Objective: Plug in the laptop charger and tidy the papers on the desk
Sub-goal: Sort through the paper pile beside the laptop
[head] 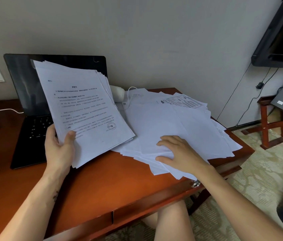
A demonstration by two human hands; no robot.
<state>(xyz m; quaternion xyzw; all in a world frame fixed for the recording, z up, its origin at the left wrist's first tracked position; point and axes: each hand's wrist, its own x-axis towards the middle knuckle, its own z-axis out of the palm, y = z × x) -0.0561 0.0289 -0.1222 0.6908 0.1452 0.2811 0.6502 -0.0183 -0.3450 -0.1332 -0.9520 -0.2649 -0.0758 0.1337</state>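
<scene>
White gathered stack, tilted up across the laptop, long axis 11 to 5 o'clock; the left hand grips its lower corner, thumb on the face. At its 3 o'clock, loose sheets sprawl on the desk. The right hand, the nearer one, rests flat and relaxed on their near edge, and the heap fans toward 1 o'clock.

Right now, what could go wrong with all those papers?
The loose pile under the right hand hangs over the desk's right edge, so a pull could send sheets to the floor. The stack that the left hand grips near one lower corner is fanned and could slip apart. The white cable lies at the pile's far edge and might get snagged.
</scene>
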